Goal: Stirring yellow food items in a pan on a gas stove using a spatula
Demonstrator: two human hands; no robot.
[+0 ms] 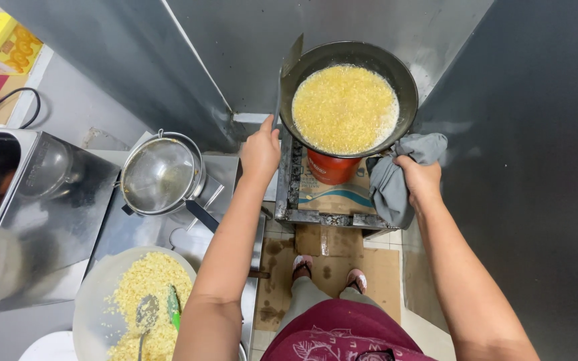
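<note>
- Gripping a dark wok of yellow grains: left hand closed at its rim.
- Right hand clutches a grey cloth against the opposite rim.

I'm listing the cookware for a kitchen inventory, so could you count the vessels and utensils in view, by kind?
Wok of yellow food in oil: 1
Metal strainer: 1
Pale bowl of yellow bits: 1
Metal spoon in that bowl: 1
Green-handled utensil in that bowl: 1
Total: 5

The left hand is at the wok's left rim; the right hand grips a grey cloth.
</note>
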